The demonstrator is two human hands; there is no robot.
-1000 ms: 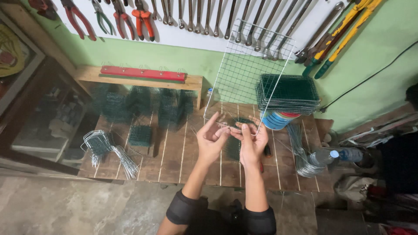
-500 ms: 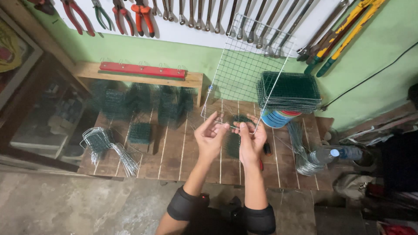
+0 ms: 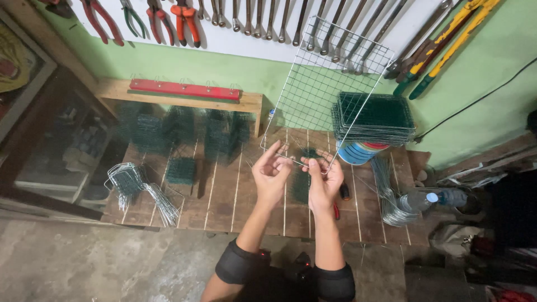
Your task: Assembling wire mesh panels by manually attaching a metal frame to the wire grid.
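Fingers of the left hand (image 3: 271, 176) and right hand (image 3: 324, 180) pinch the lower edge of one tilted wire grid panel (image 3: 327, 84) over the wooden platform (image 3: 224, 196), one green mesh stack (image 3: 372, 117) just behind

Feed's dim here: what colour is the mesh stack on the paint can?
Dark green mesh stack, clearest in the head view.

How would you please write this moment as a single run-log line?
left hand: grips wire mesh panel lower edge | right hand: grips same edge | panel: tilted up over wooden pallet | green mesh stack: on can
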